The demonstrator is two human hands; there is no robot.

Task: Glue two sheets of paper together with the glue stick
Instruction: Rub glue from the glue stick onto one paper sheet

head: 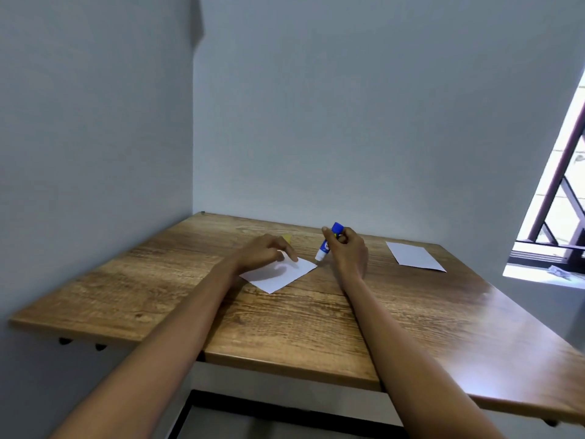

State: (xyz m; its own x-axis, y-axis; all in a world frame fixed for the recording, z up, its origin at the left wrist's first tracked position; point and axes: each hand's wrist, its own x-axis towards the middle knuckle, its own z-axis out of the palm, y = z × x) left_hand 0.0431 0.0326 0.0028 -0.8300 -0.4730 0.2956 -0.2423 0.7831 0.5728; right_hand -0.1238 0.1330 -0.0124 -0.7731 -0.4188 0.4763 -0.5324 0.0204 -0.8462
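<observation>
Gluing stage: the head view, the only one, shows glue about to go on or going on at the near sheet's right corner; whether any is spread yet cannot be told.
Right hand: closed around the glue stick, fingers wrapped on its blue barrel.
Glue stick: tilted, white tip pointing down and left, at or just above the right corner of the near sheet; contact cannot be told.
Left hand: not gripping anything, fingers spread and pressed flat on the far left part of the near sheet, pinning it.
Near sheet: lying flat, turned like a diamond, mid-table.
Second sheet: flat at the far right of the table, well apart from the first, untouched by either hand.
Yellow item: just beyond the left hand, mostly hidden; possibly the stick's cap.
Done: stick in hand with its tip exposed, first sheet held steady.
Left: spread glue over the sheet, fetch the second sheet, lay it on top, press the two together.
</observation>
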